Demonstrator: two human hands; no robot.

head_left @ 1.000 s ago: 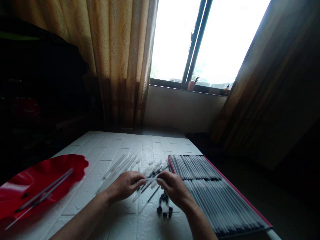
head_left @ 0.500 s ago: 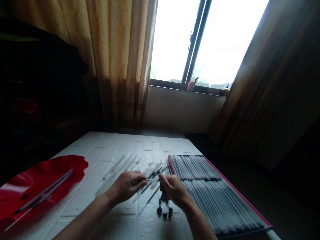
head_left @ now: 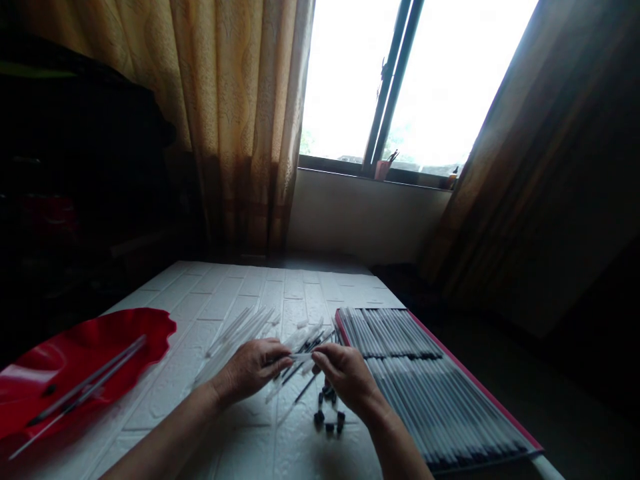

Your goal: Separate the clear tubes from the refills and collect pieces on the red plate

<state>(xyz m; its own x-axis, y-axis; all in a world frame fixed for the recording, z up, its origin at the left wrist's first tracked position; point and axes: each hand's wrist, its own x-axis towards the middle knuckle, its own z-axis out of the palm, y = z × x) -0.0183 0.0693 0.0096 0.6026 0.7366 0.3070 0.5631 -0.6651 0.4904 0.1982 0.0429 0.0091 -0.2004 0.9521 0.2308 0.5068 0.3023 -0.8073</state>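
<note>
Between my two hands runs a thin, pale translucent pen barrel (head_left: 301,358). My left hand (head_left: 253,365) pinches its left end, and my right hand (head_left: 346,375) is closed on the right end. Beneath and behind them lie dark pen refills (head_left: 306,349) and small clear pieces in a loose heap. Clear pen barrels (head_left: 240,330) are spread just beyond my left hand. Several small black pen plugs or caps (head_left: 329,417) rest on the table below my right hand; their exact kind is hard to make out.
A shallow red box (head_left: 342,325) on the right holds two rows of pens (head_left: 450,400). To the left, a wavy-edged red plate (head_left: 125,323) carries a few pens or refills. White brick-patterned table (head_left: 250,427); curtains (head_left: 240,120) and a window stand behind.
My right hand has shifted slightly left toward my left hand, so less of the pen barrel shows between them. My left hand stays nearly in place.
</note>
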